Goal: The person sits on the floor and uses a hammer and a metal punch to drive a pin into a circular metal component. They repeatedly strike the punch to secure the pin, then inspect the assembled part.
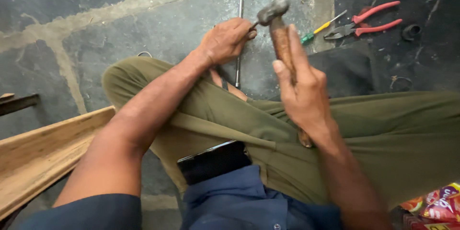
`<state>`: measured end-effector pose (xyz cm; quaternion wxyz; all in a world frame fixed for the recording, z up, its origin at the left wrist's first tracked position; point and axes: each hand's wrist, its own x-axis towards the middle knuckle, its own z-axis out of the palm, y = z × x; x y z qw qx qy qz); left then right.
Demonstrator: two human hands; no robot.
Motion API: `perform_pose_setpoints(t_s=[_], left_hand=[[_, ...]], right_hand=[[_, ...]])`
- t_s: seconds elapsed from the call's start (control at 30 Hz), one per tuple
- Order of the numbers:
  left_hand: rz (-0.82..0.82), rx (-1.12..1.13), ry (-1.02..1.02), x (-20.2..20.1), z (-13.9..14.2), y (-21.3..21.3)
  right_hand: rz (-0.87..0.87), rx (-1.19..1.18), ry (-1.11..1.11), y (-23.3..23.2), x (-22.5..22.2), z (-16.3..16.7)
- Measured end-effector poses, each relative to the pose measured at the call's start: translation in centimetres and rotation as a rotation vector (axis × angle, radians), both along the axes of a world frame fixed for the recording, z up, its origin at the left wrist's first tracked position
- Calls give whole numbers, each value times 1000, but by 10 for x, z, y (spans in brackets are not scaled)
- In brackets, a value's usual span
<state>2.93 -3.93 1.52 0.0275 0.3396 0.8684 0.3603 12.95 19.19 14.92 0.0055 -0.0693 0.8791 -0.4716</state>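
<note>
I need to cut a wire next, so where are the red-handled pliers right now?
In the head view, the red-handled pliers lie on the stone floor at upper right, just right of the small green-handled screwdriver and beyond the hammer in the right hand.

The floor [120, 29] is dark grey stone slabs, rough and stained, with pale, wide mortar joints running diagonally across it and dust scattered over them. A light wooden plank [43, 153] lies at the lower left, a dark bar [17, 103] just above it. Soft, even light falls from above; the far right sits in deeper shade.
</note>
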Motion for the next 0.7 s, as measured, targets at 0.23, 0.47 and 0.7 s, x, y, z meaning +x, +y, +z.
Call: perform_pose_setpoints(t_s=[0.23,0.47,0.7], left_hand=[[-13,0,-7,0,-14,-7],[2,-44,17,2,-8,-5],[106,97,-14,1,-14,2]], right_hand=[[-242,-354,-65,-1,19,38],[-41,-40,-183,-4,4,-15],[-72,-35,-57,2,5,-19]])
